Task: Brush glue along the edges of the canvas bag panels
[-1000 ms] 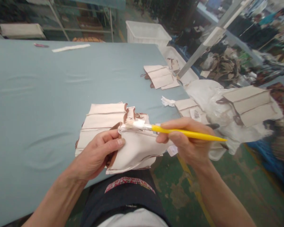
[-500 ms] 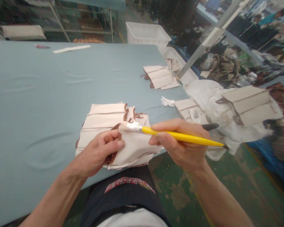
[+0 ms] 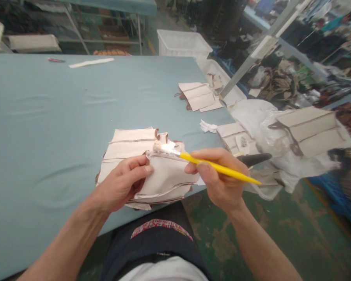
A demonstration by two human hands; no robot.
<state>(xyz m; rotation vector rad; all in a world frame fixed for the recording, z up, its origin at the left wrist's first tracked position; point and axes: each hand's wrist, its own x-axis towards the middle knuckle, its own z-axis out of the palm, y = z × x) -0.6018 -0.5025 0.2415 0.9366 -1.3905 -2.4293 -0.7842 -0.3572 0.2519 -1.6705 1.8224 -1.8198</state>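
My left hand [image 3: 127,181] pinches the upper left corner of a cream fabric piece [image 3: 166,175] with dark seams. Between the thumb and fingers of my right hand [image 3: 222,175] is a yellow-handled brush [image 3: 219,168]. White stuff coats the brush's metal collar, and its bristles are at the upper edge of the held piece. Under and behind it lies a stack of cream pieces [image 3: 134,134] with brown edging, near the table's front edge. The fingers of my left hand are partly hidden behind the fabric.
More cream pieces [image 3: 197,95] lie on the blue-green table [image 3: 76,113] at the right, near a crumpled white scrap [image 3: 208,126]. Plastic bags [image 3: 251,111] with fabric pieces are beyond the right edge. A white bin [image 3: 183,43] stands behind the table, and a pole [image 3: 248,64] rises at right.
The brush has moved slightly right and up, along the fabric's upper edge. The held piece has turned a little, and the brown strip beside my left fingers is now mostly hidden.
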